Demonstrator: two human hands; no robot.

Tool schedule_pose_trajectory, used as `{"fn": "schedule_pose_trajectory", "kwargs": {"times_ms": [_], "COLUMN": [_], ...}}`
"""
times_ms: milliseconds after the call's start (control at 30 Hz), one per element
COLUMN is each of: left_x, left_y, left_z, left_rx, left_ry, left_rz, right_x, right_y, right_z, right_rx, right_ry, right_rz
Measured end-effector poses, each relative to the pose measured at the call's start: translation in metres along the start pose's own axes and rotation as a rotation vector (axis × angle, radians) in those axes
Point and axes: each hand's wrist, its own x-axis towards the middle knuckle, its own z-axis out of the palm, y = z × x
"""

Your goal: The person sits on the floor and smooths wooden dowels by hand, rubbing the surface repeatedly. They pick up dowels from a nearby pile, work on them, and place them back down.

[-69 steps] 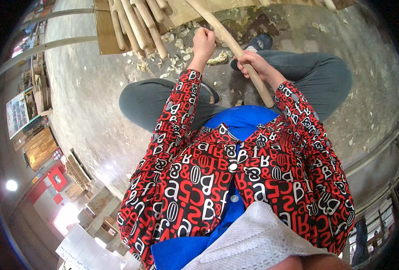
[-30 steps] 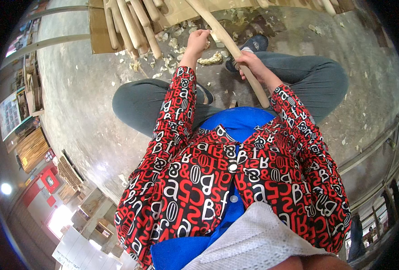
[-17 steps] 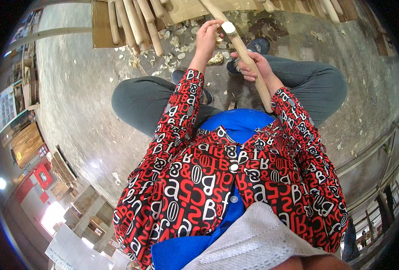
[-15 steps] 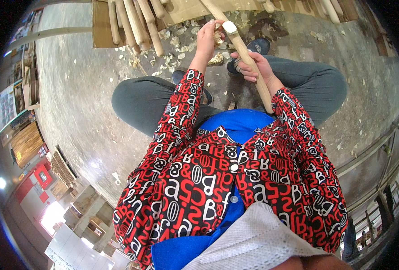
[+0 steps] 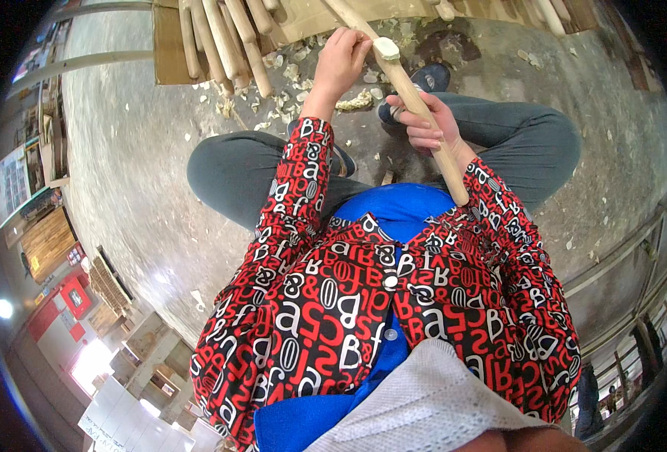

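A long pale wooden pole [image 5: 403, 84] slants from the top of the view down toward my torso. My right hand [image 5: 431, 126] is wrapped round its lower part. Partway up the pole sits a whitish, rounded patch [image 5: 385, 50], its material hard to tell. My left hand [image 5: 338, 66] is beside the pole, just left of that patch, with fingers curled and pinched together at the pole's edge. Whatever lies between those fingertips, if anything, is hidden.
Several wooden poles [image 5: 220, 38] rest on cardboard [image 5: 170, 45] at the far left, and more poles [image 5: 550, 15] lie at the far right. Pale shavings [image 5: 284, 94] litter the concrete floor [image 5: 145, 143] past my bent legs. A dark wet-looking stain [image 5: 461, 45] marks the floor ahead.
The pole has slid slightly toward my body, its lower end now nearer my right sleeve. My left hand has shifted a little left, its fingers more tightly bunched.
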Motion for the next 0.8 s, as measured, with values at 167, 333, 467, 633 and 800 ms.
{"fn": "schedule_pose_trajectory", "kwargs": {"times_ms": [167, 333, 467, 633, 800], "left_x": [-0.015, -0.027, -0.02, -0.01, 0.002], "left_y": [0.022, 0.03, 0.0, -0.007, -0.003], "left_z": [0.0, 0.002, -0.007, -0.008, -0.017], "left_rx": [-0.196, -0.651, -0.494, -0.32, -0.055], "left_ry": [-0.045, -0.013, -0.016, -0.083, -0.154], "left_rz": [-0.086, -0.405, -0.407, -0.295, -0.09], "right_x": [0.0, -0.002, 0.002, 0.0, -0.002], "right_y": [-0.006, -0.007, -0.003, -0.005, -0.004], "right_z": [0.0, -0.002, 0.0, -0.003, -0.002], "right_rx": [-0.048, -0.081, -0.039, -0.048, -0.09], "right_ry": [0.015, 0.043, 0.015, 0.006, 0.092], "right_rz": [-0.012, -0.026, 0.009, 0.03, 0.002]}}
